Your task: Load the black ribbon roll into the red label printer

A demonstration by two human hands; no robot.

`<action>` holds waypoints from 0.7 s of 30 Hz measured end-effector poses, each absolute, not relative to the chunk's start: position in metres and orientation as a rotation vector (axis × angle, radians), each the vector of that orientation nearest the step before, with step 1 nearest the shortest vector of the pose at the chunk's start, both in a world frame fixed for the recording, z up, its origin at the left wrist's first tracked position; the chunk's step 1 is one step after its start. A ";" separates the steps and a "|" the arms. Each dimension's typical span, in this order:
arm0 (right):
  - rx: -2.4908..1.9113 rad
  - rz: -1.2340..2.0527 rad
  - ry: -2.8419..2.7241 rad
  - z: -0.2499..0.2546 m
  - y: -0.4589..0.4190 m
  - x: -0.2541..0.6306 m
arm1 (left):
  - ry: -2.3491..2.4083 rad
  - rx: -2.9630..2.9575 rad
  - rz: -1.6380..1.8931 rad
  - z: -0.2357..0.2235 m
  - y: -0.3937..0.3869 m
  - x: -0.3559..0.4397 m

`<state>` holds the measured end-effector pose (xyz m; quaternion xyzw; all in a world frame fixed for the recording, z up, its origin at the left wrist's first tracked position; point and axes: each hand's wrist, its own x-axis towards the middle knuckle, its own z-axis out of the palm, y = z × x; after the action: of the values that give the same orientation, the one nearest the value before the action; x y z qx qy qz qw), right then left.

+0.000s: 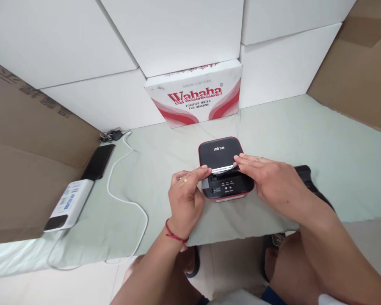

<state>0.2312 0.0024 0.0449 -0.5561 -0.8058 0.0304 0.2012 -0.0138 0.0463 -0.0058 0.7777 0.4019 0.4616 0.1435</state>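
A small black box (pixel 220 150) with rounded corners, red edges and a white logo rests on the pale green cloth in front of me. Across its middle runs a white printed strip (pixel 222 169) beside a shiny dark edge; small white icons show on the lower part. My left hand (pixel 186 197), with a red string bracelet, has its thumb on the strip's left end and its other fingers curled in. From the other side my right hand (pixel 266 176) reaches over the box, fingertips and thumb close together at the strip's right end. Both hands grip the box around this middle edge.
A Wahaha water carton (pixel 197 95) stands against stacked white boxes (pixel 187 34). Brown cardboard boxes flank both sides. At left lie a black phone (pixel 98 162), a white power bank (pixel 70 203), a white cable (pixel 109 186) and keys (pixel 111 135). A black item (pixel 311 180) lies behind my right forearm.
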 end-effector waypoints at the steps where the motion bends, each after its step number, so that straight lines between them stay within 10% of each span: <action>1: -1.554 0.091 -2.231 0.044 0.004 0.231 | 1.159 2.193 1.333 -0.006 0.048 -0.014; 21: -1.301 0.456 -2.036 0.064 0.010 0.222 | 0.989 1.427 0.998 -0.011 0.072 -0.033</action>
<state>0.2219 0.0097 0.0641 -0.4986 -0.7803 0.1746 0.3349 -0.0327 0.0721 -0.0106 0.6001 0.4158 0.4196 0.5393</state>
